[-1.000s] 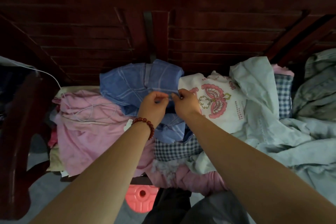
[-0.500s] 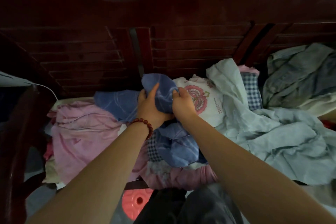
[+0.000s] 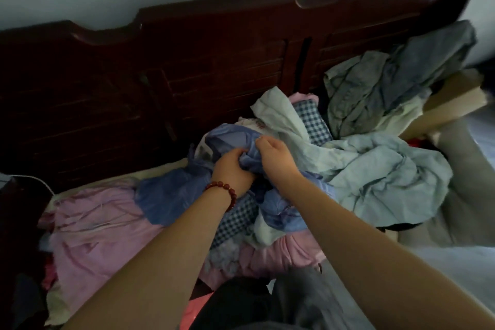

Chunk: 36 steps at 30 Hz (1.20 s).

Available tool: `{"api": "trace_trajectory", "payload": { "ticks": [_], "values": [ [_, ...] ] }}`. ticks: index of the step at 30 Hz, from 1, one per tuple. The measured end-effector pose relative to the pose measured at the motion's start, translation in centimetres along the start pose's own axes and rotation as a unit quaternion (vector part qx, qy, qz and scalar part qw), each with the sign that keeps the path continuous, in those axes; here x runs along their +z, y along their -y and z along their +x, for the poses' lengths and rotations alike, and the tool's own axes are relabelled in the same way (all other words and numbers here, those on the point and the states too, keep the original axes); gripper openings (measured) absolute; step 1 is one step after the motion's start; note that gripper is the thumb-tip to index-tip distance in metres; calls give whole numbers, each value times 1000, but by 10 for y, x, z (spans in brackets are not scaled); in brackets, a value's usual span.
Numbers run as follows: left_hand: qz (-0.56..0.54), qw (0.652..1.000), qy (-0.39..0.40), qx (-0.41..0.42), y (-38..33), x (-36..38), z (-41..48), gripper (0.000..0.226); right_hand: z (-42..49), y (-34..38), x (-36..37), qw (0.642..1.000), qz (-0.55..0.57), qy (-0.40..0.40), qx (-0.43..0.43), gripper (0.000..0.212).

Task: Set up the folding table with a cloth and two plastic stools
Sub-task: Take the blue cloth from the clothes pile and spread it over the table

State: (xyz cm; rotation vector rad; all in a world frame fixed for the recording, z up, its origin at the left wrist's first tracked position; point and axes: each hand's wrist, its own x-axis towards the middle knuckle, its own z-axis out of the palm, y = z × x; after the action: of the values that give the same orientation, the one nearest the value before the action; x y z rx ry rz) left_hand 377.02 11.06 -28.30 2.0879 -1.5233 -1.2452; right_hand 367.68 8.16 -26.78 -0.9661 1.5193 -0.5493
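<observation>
Cloth: the blue cloth [image 3: 171, 195] is bunched on the bed, just in front of the headboard [image 3: 214, 61].
Hands: a raised fold of it is gripped by the left hand [image 3: 233, 171] and pinched by the right hand [image 3: 276, 158], which are set close together.
Key relation: the bulk is hung leftward and away from the headboard, nearer the left hand. No long axis can be told while it is crumpled.
Step, as judged: the cloth is being freed from the heap.
Around: a pink cloth [image 3: 101, 222] is spread farther from the headboard, and a pale green sheet [image 3: 375, 169] is heaped to the right.
</observation>
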Motion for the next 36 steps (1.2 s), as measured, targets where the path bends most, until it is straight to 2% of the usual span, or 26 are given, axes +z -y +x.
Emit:
{"api": "trace_trajectory", "payload": {
  "ticks": [3, 5, 8, 11, 13, 18, 20, 24, 27, 32, 36],
  "values": [
    [23, 1000, -3, 20, -20, 12, -4, 8, -15, -3, -28, 998, 56, -20, -11, 47],
    [60, 997, -1, 39, -32, 21, -7, 10, -23, -9, -46, 996, 78, -31, -27, 50],
    [94, 995, -1, 42, -51, 35, -15, 11, -36, -21, -75, 994, 82, -63, -47, 36],
    [86, 995, -2, 47, -73, 53, -31, 22, -50, -37, -104, 990, 88, -89, -64, 30],
    [70, 996, -3, 58, -88, 69, -45, 30, -64, -51, -124, 984, 133, -96, -69, 26],
    [19, 996, -27, 81, -118, 119, -83, 37, -107, -91, -175, 976, 169, -110, -80, 19],
    [-10, 995, -37, 94, -131, 142, -101, 35, -125, -107, -197, 974, 170, -129, -81, 28],
    [-51, 988, -41, 138, -158, 188, -135, 14, -159, -137, -241, 963, 206, -155, -76, 32],
    [-78, 981, -30, 177, -181, 224, -159, 17, -187, -156, -275, 955, 235, -165, -75, 29],
    [-73, 975, 2, 209, -212, 284, -199, 7, -230, -195, -329, 944, 247, -200, -90, 18],
    [-53, 970, 47, 235, -230, 324, -225, 12, -256, -224, -364, 933, 270, -228, -58, 32]
  ]
}}
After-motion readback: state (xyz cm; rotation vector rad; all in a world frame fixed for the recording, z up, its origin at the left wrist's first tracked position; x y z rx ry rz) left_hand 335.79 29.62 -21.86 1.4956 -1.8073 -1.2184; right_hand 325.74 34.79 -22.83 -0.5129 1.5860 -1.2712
